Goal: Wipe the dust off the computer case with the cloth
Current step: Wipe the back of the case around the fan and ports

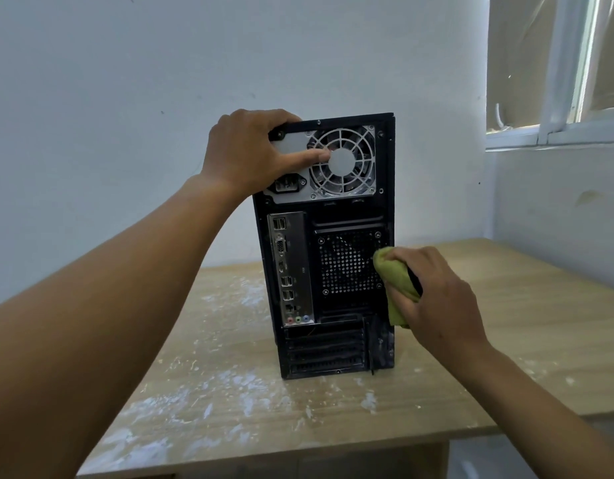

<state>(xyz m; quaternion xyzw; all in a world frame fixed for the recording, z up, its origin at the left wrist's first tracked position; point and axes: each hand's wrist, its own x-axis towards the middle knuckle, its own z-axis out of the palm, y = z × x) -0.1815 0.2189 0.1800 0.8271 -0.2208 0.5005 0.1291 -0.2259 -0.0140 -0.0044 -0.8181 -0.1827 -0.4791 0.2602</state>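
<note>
Here, cloth (398, 288) under right hand (440, 299) fingers.

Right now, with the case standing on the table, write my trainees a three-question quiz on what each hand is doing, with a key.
1. True or false: the left hand holds the cloth.
2. Which part of the computer case does the green cloth touch? A) the power supply fan B) the right edge beside the perforated vent C) the port panel
3. Fill in: the case stands upright on a wooden ____ streaked with white dust.

Key: 1 false, the right hand holds it and the left grips the case's top corner; 2 B; 3 table.
</note>
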